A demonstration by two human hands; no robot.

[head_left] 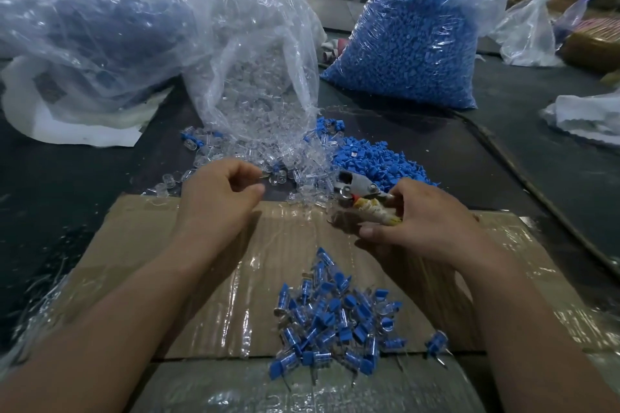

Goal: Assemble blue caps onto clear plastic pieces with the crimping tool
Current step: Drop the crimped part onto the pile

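My right hand (419,221) grips the crimping tool (359,193) by its cloth-wrapped handles, metal jaws pointing left toward the clear pieces. My left hand (218,198) hovers with curled fingers at the edge of the loose clear plastic pieces (241,157); whether it holds one is hidden. Behind the tool lies a loose heap of blue caps (375,157). A pile of assembled blue-capped pieces (335,318) sits on the taped cardboard (167,245) between my forearms.
An open clear bag (261,70) spills clear pieces at centre. A full bag of blue caps (409,43) stands at back right, and a large crumpled bag (84,27) at back left. White plastic (590,117) lies far right on the dark table (503,161).
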